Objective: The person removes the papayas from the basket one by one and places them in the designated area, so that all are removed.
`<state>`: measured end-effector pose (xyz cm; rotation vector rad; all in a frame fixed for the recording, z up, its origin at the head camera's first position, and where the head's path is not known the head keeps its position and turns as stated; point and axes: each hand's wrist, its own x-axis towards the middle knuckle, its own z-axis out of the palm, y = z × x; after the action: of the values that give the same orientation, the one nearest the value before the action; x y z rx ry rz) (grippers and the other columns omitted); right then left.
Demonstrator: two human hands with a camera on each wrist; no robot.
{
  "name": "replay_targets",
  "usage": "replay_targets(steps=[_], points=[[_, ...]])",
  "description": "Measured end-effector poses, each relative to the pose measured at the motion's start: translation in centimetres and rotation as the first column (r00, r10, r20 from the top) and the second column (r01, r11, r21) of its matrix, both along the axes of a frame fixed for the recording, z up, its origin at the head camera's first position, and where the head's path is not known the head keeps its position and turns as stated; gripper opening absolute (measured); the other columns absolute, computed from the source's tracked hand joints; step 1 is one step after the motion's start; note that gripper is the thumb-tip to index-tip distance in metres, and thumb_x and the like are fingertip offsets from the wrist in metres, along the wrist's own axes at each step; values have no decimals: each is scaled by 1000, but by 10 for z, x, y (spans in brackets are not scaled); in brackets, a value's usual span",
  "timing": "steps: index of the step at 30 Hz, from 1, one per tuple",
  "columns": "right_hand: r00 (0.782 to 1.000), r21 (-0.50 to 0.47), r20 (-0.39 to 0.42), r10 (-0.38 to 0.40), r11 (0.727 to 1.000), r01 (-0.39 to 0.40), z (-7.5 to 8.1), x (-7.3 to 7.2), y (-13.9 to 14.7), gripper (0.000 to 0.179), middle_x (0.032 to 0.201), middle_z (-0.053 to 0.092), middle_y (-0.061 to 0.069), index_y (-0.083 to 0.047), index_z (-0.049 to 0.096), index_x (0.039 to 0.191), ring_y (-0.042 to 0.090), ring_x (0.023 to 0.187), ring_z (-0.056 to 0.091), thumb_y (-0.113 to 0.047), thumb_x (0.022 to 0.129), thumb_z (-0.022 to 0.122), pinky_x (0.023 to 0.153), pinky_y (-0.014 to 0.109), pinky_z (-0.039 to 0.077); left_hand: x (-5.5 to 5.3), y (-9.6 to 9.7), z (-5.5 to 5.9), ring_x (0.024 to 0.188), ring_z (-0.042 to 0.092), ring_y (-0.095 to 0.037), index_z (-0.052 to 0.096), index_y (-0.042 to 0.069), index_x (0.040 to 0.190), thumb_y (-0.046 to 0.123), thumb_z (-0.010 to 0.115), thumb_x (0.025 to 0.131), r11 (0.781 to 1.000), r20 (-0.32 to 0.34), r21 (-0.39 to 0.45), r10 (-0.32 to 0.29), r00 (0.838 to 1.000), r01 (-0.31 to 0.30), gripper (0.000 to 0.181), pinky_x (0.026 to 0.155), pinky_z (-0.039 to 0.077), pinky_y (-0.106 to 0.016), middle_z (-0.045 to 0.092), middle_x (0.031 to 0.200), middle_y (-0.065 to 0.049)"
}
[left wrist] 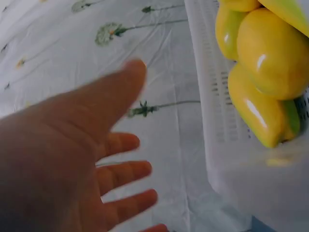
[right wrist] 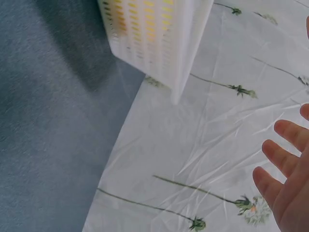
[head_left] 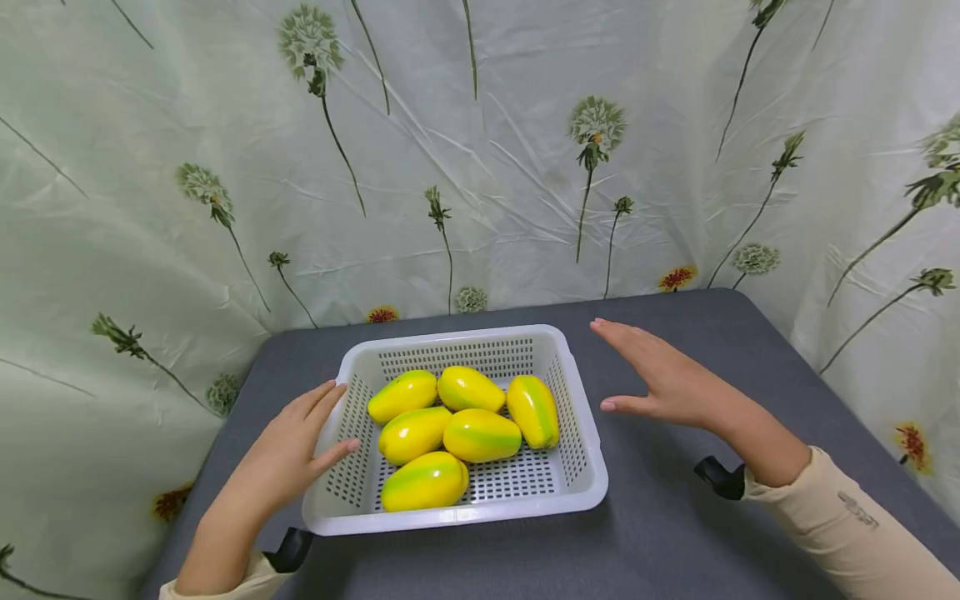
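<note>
A white plastic basket (head_left: 457,517) with slotted walls holds several glossy, oblong yellow fruits (head_left: 482,435) with green streaks, shaped like papayas. My left hand (head_left: 288,446) is at the basket's left side, fingers extended and thumb spread, overlapping the left rim in the head view. In the left wrist view that hand (left wrist: 91,140) has nothing in its grasp, and the basket wall (left wrist: 205,121) stands beyond the fingertips. To the right of the basket, my right hand (head_left: 667,379) is held apart from it, thumb and fingers spread with nothing between them.
The basket stands on a dark grey table (head_left: 660,517). Behind and beside the table hangs a pale curtain (head_left: 495,183) printed with dandelions. Each wrist wears a black band (head_left: 720,477) near a beige sleeve (head_left: 847,517).
</note>
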<state>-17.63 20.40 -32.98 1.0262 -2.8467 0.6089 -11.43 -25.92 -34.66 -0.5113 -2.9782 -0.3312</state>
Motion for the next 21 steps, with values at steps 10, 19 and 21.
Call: replay_targets(steps=[10, 19, 21], points=[[998, -37, 25, 59, 998, -58, 12, -1, -21, 95, 145, 22, 7, -15, 15, 144, 28, 128, 26, -60, 74, 58, 97, 51, 28, 5, -20, -18, 117, 29, -49, 27, -6, 135, 34, 62, 84, 979, 166, 144, 120, 979, -144, 74, 87, 28, -63, 29, 133, -30], [991, -77, 37, 132, 989, -129, 16, -8, -49, 90, 144, 25, 4, -16, 16, 144, 25, 128, 27, -54, 76, 62, 97, 49, 30, 6, -26, -37, 121, 25, -48, 22, -6, 137, 47, 54, 86, 933, 270, 274, 156, 950, -231, 81, 90, 26, -63, 27, 134, -32], [989, -91, 42, 145, 986, -141, 16, -10, -56, 89, 143, 26, 5, -16, 17, 144, 25, 128, 28, -51, 77, 63, 97, 49, 30, 6, -25, -40, 114, 38, -45, 23, -2, 138, 45, 54, 87, 907, 310, 329, 159, 937, -262, 77, 86, 35, -58, 32, 132, -29]])
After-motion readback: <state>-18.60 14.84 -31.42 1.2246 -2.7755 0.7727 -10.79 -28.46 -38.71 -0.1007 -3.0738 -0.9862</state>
